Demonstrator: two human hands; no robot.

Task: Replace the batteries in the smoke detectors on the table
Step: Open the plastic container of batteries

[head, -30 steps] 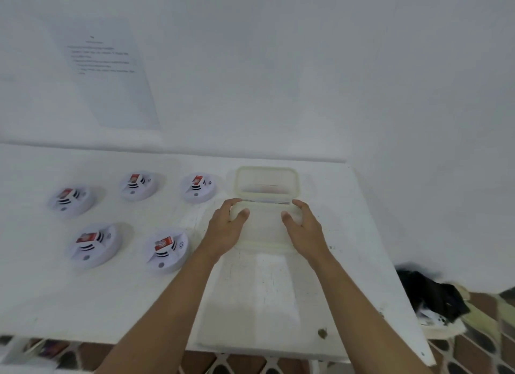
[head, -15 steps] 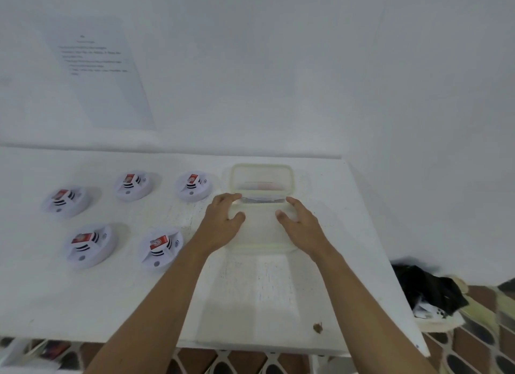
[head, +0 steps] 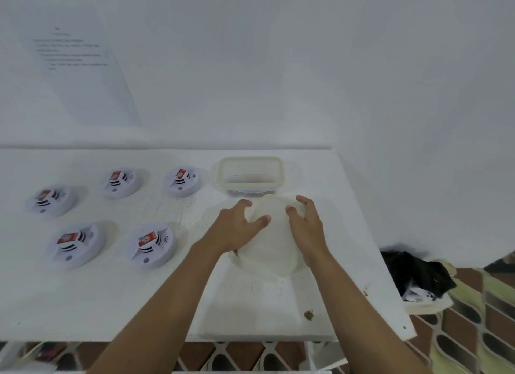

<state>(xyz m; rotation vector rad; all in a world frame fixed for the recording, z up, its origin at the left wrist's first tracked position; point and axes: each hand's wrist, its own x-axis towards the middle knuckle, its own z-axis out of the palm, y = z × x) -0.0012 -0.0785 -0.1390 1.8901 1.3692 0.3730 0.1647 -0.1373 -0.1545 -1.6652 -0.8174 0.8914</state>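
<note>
Toward the right end of the white table (head: 139, 304), the left hand (head: 237, 228) is gripping a pale, translucent lid (head: 271, 245) — its thumb is lying across the lid's top face and its fingers are curling over the far left edge. The right hand (head: 306, 225) is gripping the same lid from the opposite side, its thumb resting on top and its fingers wrapping round the right rim. Both forearms are reaching in from the bottom of the view. The lid is sitting tilted between the two hands with its near edge low by the tabletop; whether it is touching the surface cannot be told.

Just beyond the lid, a rectangular container (head: 250, 175) of clear plastic with a cream rim is standing uncovered near the back wall. Dark shapes are showing through its near side, too blurred to name.

Off to the left, well apart from the hands, five round white smoke detectors (head: 150, 244) are lying on the table in two rows — three at the back, two nearer. Each is showing a red-labelled battery (head: 146, 238) seated in its middle.

Near the table's front edge, a small brown spot (head: 308, 315) is marking the surface. On the wall at upper left, a printed sheet (head: 80, 66) is hanging, its text unreadable. Past the table's right edge, a black bundle (head: 415, 273) is lying on a pale stand above a brown patterned floor (head: 459, 318).
</note>
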